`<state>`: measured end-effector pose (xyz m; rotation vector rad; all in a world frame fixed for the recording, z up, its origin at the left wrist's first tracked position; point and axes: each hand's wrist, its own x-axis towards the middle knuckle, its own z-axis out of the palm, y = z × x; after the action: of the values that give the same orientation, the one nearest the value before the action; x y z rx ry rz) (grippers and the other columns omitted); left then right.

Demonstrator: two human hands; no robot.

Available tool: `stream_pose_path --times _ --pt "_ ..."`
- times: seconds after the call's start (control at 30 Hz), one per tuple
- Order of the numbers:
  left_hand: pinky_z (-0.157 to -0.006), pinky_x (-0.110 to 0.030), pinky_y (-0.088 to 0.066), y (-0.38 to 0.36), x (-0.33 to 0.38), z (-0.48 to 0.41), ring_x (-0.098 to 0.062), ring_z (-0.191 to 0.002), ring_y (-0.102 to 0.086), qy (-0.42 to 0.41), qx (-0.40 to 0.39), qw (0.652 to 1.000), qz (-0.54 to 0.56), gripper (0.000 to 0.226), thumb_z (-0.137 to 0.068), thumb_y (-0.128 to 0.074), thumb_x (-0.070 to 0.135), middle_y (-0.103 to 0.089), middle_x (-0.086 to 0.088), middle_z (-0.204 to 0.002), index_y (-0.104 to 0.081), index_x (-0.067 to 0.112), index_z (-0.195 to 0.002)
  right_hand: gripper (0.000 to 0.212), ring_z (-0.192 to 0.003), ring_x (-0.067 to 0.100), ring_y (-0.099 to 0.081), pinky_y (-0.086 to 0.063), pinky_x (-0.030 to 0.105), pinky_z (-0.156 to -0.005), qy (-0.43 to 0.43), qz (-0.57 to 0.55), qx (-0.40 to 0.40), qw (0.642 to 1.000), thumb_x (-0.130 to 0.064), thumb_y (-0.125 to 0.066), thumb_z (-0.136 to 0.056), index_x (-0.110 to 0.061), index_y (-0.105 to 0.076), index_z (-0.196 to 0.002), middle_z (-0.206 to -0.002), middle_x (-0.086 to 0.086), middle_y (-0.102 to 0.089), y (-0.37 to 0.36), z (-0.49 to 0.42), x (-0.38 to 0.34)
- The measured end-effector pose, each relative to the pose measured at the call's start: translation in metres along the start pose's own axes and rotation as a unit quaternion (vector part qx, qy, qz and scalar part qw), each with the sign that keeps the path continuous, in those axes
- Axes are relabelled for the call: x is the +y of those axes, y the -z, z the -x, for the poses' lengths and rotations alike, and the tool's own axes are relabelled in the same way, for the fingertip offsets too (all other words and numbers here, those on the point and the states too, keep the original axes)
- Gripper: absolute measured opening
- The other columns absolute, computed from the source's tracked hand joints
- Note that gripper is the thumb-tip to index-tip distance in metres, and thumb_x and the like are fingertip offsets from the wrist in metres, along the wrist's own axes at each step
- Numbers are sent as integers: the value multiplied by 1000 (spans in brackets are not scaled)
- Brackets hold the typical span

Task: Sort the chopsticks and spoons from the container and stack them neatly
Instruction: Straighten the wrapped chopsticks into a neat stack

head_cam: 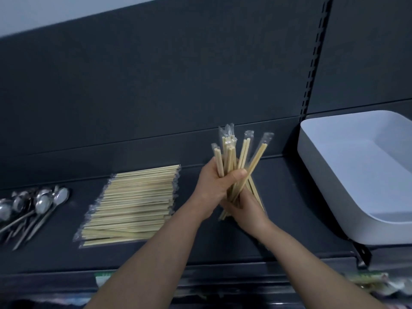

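Above the dark shelf, hands grip thin plastic-sleeved wooden chopsticks.

A fanned bundle of plastic-wrapped wooden chopsticks is held upright. Left of it a neat stack of wrapped chopsticks lies flat; metal spoons heaped farther left; white container at right.

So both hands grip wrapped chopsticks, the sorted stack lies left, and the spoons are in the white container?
Wrong on the spoons: the head view shows them far left on the shelf, beyond the stack; the white container looks empty. Rest holds.
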<state>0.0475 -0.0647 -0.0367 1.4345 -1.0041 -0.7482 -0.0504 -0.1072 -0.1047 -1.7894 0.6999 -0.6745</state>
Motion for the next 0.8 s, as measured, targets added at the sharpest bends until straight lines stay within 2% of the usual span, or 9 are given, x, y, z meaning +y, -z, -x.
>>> stream_pose_path --times 0.1,0.23,0.3,0.37,0.5,0.63,0.7,0.77,0.8 --pt "-77 -27 -54 0 2 2 -13 -87 -66 0 2 1000 3 17 -87 -69 11 -68 -1 -87 -64 5 -102 60 -108 9 -61 -54 37 -90 1 45 2 999 -11 -57 -91 -26 -32 -145 -119 -7 -62 -3 0 -1" --pt "-79 -29 -56 6 7 2 -14 -86 -66 4 7 1000 6 14 -86 -70 13 -68 0 -85 -66 9 -98 44 -103 28 -61 -51 38 -86 -20 172 -21 985 -15 -54 -95 -10 -36 -135 -113 9 -61 -5 1 -19" --pt "-79 -32 -56 12 6 4 -15 -83 -67 1 47 998 41 4 -91 -64 12 -68 0 -78 -64 10 -94 48 -89 25 -62 -52 38 -75 -23 180 -40 983 -17 -55 -94 -17 -29 -134 -102 5 -61 -5 3 -29" --pt "-77 -29 -56 21 6 9 -12 -78 -67 11 91 990 103 5 -95 -59 11 -65 1 -75 -60 6 -95 45 -72 17 -57 -44 30 -59 -22 192 -56 980 -21 -58 -93 -23 -30 -128 -88 -5 -55 -10 5 -40" --pt "-80 -31 -57 65 -4 26 -14 -79 -70 62 138 971 183 5 -92 -64 11 -67 -3 -79 -63 7 -94 27 -86 23 -55 -36 30 -65 -21 275 -103 956 -22 -54 -95 -18 -36 -115 -95 -1 -50 -41 11 -54" --pt "-72 -34 -57 133 -28 56 -21 -82 -69 159 225 939 206 32 -80 -78 16 -71 -7 -88 -63 7 -107 21 -89 26 -53 -37 32 -68 -34 373 -140 917 -12 -52 -92 -18 -34 -102 -104 5 -53 -93 16 -67" --pt "-72 -32 -58 173 -42 72 -20 -88 -70 176 289 914 225 63 -69 -86 20 -71 -8 -104 -55 9 -123 31 -99 26 -54 -36 31 -72 -29 425 -160 890 -1 -50 -87 -16 -38 -111 -112 7 -54 -120 19 -76" --pt "-90 -40 -54 213 -53 89 -22 -104 -65 192 340 900 192 102 -55 -93 32 -62 -4 -122 -37 20 -139 47 -104 27 -52 -38 34 -79 -24 465 -164 870 7 -47 -81 -16 -38 -122 -115 7 -52 -147 22 -81" --pt "-98 -44 -49 230 -57 98 -23 -112 -59 199 346 904 155 111 -54 -93 34 -55 -1 -129 -29 26 -144 51 -105 28 -51 -39 37 -84 -24 482 -161 861 8 -46 -79 -17 -38 -123 -116 7 -52 -159 23 -82"
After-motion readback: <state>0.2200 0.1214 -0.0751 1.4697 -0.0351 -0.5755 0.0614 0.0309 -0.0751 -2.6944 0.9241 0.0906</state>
